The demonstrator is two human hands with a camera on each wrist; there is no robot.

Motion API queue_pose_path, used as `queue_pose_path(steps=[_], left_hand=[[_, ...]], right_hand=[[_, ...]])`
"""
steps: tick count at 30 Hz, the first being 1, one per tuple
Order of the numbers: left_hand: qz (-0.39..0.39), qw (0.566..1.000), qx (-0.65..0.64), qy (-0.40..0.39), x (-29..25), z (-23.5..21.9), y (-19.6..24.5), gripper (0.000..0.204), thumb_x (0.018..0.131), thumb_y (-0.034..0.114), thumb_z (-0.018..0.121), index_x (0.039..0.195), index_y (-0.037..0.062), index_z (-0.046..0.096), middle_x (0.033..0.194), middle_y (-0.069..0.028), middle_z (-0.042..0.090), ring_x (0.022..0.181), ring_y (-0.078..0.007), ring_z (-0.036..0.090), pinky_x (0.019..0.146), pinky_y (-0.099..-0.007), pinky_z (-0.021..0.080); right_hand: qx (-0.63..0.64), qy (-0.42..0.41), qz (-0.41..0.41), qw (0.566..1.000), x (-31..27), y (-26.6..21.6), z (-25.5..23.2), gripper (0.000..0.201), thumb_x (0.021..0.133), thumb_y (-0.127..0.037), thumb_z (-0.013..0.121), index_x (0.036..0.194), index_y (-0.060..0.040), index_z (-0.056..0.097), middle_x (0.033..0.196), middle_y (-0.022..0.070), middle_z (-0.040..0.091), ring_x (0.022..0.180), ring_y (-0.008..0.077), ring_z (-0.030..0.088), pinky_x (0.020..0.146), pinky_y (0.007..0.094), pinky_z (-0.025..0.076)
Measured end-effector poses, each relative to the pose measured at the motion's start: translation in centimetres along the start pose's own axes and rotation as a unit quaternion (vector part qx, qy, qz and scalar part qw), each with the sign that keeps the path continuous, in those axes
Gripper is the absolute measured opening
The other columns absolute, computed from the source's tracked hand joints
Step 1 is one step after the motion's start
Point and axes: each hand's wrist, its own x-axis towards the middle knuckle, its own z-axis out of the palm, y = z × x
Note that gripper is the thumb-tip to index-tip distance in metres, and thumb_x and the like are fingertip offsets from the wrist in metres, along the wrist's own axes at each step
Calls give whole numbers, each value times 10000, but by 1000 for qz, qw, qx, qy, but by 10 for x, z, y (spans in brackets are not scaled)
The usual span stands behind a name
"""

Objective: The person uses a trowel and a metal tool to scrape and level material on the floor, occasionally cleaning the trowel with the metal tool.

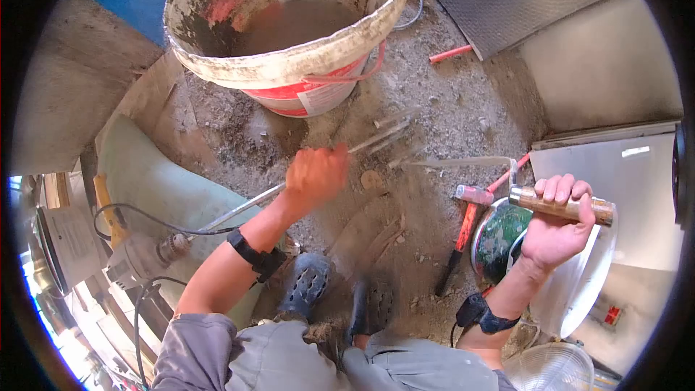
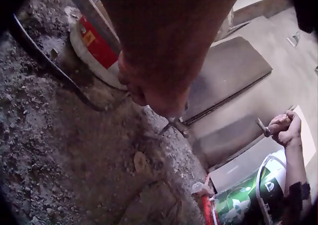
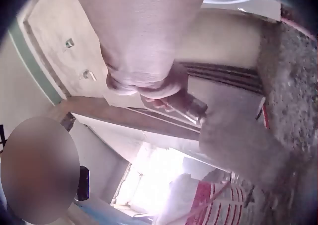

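My left hand (image 1: 316,175) grips a long metal mixing rod (image 1: 255,201) partway along its length. One end runs into the chuck of a power drill (image 1: 141,257) at the left; the far end, blurred, is over the dusty floor below the big bucket (image 1: 315,98). In the left wrist view the rod (image 2: 92,14) passes near that bucket's side. Off to the right, my right hand (image 1: 557,228) holds a trowel by its wooden handle (image 1: 565,206). Its blade (image 1: 460,163) points left, nearly edge-on; the right wrist view shows the broad, dusty face of the blade (image 3: 243,140).
A hammer (image 1: 467,228) with an orange and black handle leans by a green-and-white paint bucket (image 1: 503,239). Dark panels (image 1: 521,0) and pale sheets (image 1: 612,174) line the right. A pale green curved piece (image 1: 156,166) lies left, beside the drill cable (image 1: 137,318). Clogs (image 1: 304,286) stand below.
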Motion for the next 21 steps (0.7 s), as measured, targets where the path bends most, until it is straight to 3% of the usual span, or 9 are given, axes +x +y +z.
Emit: queue_pose_path(steps=[2,4,7,11,15,17,19,20,21], left_hand=[[2,1000,-3,-7,1,-2,1,210,980,294,594,1003,93,651,721,-239,681,707,-467,691,659,-581,567],[7,1000,-13,0,3,0,-1,208,975,283,604,993,83,657,718,-242,679,701,-470,688,652,-581,562],[15,999,-32,20,0,-2,3,207,970,265,611,983,65,663,715,-246,678,698,-471,686,651,-580,558],[25,999,-24,35,0,-5,5,199,968,250,616,983,57,662,703,-245,674,681,-471,680,640,-575,556],[20,1000,-9,19,4,1,2,189,966,245,615,979,61,656,699,-243,670,681,-472,677,638,-575,554],[20,1000,-9,9,3,-2,3,181,965,242,615,975,65,653,697,-241,669,682,-473,676,637,-574,554],[13,1000,-6,13,3,-2,4,177,962,237,614,976,63,648,708,-243,670,690,-471,677,640,-570,554],[12,1000,-5,12,2,-2,5,175,961,234,614,977,62,646,713,-245,671,693,-470,678,641,-568,554],[13,1000,-2,12,1,1,5,175,959,233,617,976,61,646,719,-245,673,694,-469,678,641,-566,555]], right_hand=[[1,-48,-4,999,12,1,-22,279,1030,-266,519,790,-147,445,674,-7,416,570,127,387,553,277,354],[8,-44,-22,999,15,-2,-20,353,1035,-241,508,710,-170,390,602,-30,366,525,104,335,516,272,313],[32,-100,-77,991,23,-15,-17,364,1038,-230,507,697,-174,394,589,-36,357,517,96,326,497,270,289],[54,-142,-126,980,37,-41,-16,356,1033,-201,495,688,-181,413,584,-41,372,500,90,314,526,284,314],[70,-199,-125,969,32,-57,-14,311,994,-180,496,691,-177,426,583,-41,382,483,93,317,539,275,356],[82,-219,-109,966,35,-28,-27,281,954,-149,493,682,-160,422,575,-19,388,471,108,348,487,275,358],[-105,-88,-236,962,36,51,-29,285,920,-147,484,652,-140,389,569,1,387,469,141,384,455,290,353],[79,-161,-43,983,35,76,-26,309,923,-169,486,637,-142,373,572,2,394,464,149,378,454,296,364],[97,-114,6,989,34,86,-25,336,931,-180,489,625,-151,353,575,2,407,461,145,376,453,314,368]])
